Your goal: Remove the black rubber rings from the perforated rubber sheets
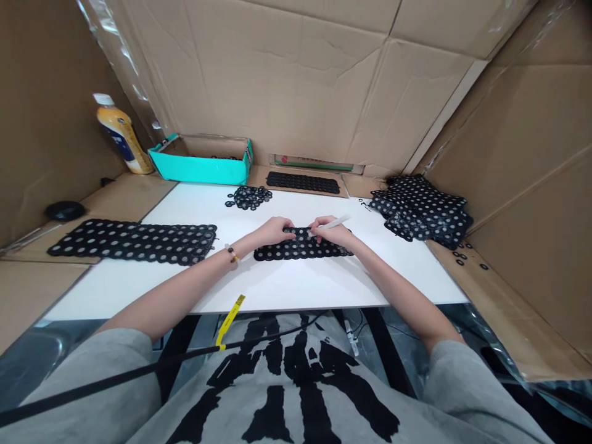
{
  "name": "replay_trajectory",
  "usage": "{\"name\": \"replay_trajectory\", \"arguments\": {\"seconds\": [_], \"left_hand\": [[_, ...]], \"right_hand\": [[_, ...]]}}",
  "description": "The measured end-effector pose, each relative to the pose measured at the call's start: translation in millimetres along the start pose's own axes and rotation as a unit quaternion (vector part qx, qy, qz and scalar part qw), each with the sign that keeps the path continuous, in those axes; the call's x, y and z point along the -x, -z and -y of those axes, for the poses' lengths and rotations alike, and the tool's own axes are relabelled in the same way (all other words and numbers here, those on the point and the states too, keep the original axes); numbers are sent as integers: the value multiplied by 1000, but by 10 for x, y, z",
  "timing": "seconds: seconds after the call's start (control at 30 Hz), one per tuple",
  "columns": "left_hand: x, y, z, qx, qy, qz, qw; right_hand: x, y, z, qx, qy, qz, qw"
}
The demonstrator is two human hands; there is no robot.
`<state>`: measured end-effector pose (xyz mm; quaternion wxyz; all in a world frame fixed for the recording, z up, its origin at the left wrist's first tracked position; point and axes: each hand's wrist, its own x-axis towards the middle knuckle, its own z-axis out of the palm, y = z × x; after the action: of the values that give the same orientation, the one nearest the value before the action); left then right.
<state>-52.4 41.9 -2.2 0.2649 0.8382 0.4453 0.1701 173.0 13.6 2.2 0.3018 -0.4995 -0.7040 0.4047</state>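
Note:
A black perforated sheet point(305, 251), made up of joined rings, lies flat on the white board in front of me. My left hand point(276, 232) is closed at its upper left edge, thumb and fingers pinching the sheet. In my right hand point(333, 230) is a slim white pen-like tool point(341, 220), held like a pen with its back end pointing up and right. The tool's tip is hidden by my fingers, close to the sheet's top edge. Just beyond my left hand is a heap of loose black rings point(250, 197).
Left lies a longer ring sheet point(134, 240); another strip point(303, 182) is at the back. Ring sheets pile up point(423, 206) on the right, near stray rings point(460, 254). A turquoise box point(201, 168), a bottle point(123, 135) and a black round object point(65, 211) stand left. Cardboard walls point(287, 80) surround the board.

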Motion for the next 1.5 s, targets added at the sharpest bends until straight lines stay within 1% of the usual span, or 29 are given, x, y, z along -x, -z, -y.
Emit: {"name": "replay_trajectory", "arguments": {"seconds": [0.1, 0.23, 0.37, 0.43, 0.53, 0.6, 0.67, 0.7, 0.77, 0.83, 0.9, 0.97, 1.03, 1.17, 1.27, 1.37, 1.43, 1.5], "left_hand": [[-3, 7, 19, 8, 4, 5, 1000], [-20, 22, 63, 34, 22, -4, 999], [-23, -18, 88, 92, 26, 2, 995], [-11, -15, 90, 140, 42, 24, 989], [15, 55, 84, 209, 67, 85, 972], [28, 120, 78, 224, 66, 123, 965], [31, 162, 70, 195, 48, 137, 970], [30, 169, 66, 166, 36, 132, 977], [24, 153, 53, 101, 17, 99, 990], [19, 117, 37, 60, 11, 66, 996], [18, 84, 20, 60, 21, 51, 997], [20, 64, 11, 83, 45, 45, 995], [20, 47, 17, 107, 67, 35, 991], [-4, -1, 64, 135, 86, 19, 987], [-30, -2, 80, 158, 115, 28, 980], [-30, 71, 43, 185, 112, 76, 973], [-18, 132, 7, 175, 96, 104, 974], [-10, 165, -12, 140, 77, 110, 981]], "right_hand": [[-54, -103, -2, -67, -12, -12, 998], [-105, -234, -45, -48, 15, -36, 998], [-81, -252, -49, -50, 21, -34, 998], [-42, -268, -10, -33, 28, -38, 998], [18, -330, 64, 21, 48, -59, 997], [37, -371, 93, 50, 59, -78, 994], [31, -382, 92, 43, 58, -79, 994], [21, -373, 82, 26, 54, -71, 996], [-5, -334, 47, -22, 39, -49, 998], [-25, -285, 9, -55, 22, -24, 998], [-29, -248, -13, -64, 11, -4, 998], [-15, -232, -12, -58, 12, 6, 998], [5, -233, 5, -52, 16, 5, 999], [25, -279, 35, -23, 25, -17, 999], [22, -342, 52, 51, 69, -60, 994], [27, -375, 84, 92, 104, -86, 987], [39, -341, 105, 85, 93, -73, 989], [53, -251, 112, 68, 66, -45, 994]]}}
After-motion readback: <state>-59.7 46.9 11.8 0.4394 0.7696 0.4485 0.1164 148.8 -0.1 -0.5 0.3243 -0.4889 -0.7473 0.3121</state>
